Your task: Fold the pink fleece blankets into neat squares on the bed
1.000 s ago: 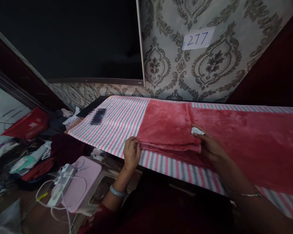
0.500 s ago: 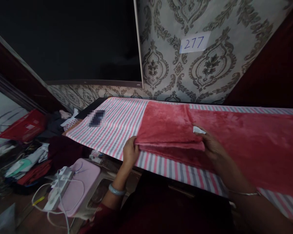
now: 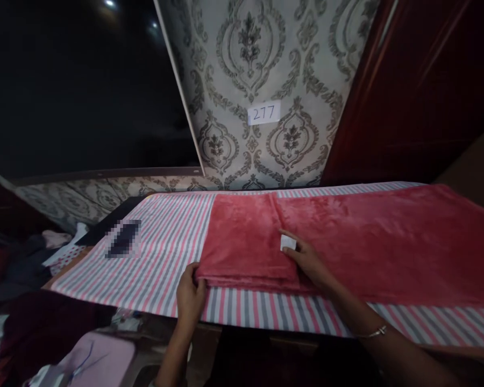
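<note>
left hand is gripping a near corner of the folded red blanket — right hand is touching its right edge beside a white tag — can't tell if gripping.

Readable: number "277", handwritten in dark ink on a flat white rectangular paper sign, which is on the grey-and-cream damask-patterned wallpaper. Small marks on the lower bezel of the large black flat-screen television: too small to read. Small white rectangular tag on the red plush blanket, at right hand: no legible lettering.
</note>
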A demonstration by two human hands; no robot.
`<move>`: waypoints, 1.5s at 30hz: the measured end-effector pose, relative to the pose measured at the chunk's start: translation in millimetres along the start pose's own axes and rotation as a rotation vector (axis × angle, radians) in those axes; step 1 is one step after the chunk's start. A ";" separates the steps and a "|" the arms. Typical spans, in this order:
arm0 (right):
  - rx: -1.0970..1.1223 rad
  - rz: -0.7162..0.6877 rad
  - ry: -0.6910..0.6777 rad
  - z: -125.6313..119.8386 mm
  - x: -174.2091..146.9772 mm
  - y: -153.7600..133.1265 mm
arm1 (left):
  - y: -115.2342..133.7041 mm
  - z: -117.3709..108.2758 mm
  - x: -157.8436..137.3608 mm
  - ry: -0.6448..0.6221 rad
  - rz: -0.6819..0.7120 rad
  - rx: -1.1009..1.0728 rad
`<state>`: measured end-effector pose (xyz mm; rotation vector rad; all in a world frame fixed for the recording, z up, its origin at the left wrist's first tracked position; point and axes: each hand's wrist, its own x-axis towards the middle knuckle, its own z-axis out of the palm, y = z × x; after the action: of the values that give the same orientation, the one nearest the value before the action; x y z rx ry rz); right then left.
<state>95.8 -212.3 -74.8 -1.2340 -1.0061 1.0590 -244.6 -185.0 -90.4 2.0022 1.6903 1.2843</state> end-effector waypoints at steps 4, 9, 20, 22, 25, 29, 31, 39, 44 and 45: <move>-0.150 -0.072 0.032 1.9 17.1 -3.7 | -1.4 1.0 1.5 -0.005 -0.027 -0.015; -0.250 -0.085 0.130 9.1 46.6 -11.2 | -1.4 0.7 1.4 -0.005 -0.070 -0.021; -0.393 -0.076 0.158 1.8 61.3 4.4 | 0.0 -5.3 3.6 -0.020 -0.137 -0.156; -0.453 -0.067 0.168 0.4 72.5 -3.0 | -1.6 -5.7 3.5 -0.030 -0.176 -0.190; -0.496 -0.048 0.198 -2.1 97.2 -15.6 | -4.7 -10.6 3.3 -0.118 -0.248 -0.295; -0.562 -0.010 0.260 -4.5 137.3 -27.6 | -2.7 -23.1 9.3 -0.243 -0.331 -0.428; -0.601 0.022 0.296 -3.5 156.4 -30.0 | 2.7 -25.2 15.2 -0.207 -0.369 -0.389; -0.751 0.048 0.378 3.2 188.5 -13.0 | 10.9 0.0 18.3 -0.133 -0.242 -0.107; -0.860 0.041 0.346 -0.4 182.5 -13.3 | -2.0 -6.2 18.2 -0.184 -0.221 -0.126; -0.887 0.028 0.332 0.3 180.1 -16.2 | -3.9 -9.0 22.6 -0.190 -0.210 -0.113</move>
<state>136.4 -37.2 -55.3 -2.0552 -1.2335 0.3696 -254.8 -167.1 -77.0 1.7680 1.6480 1.0586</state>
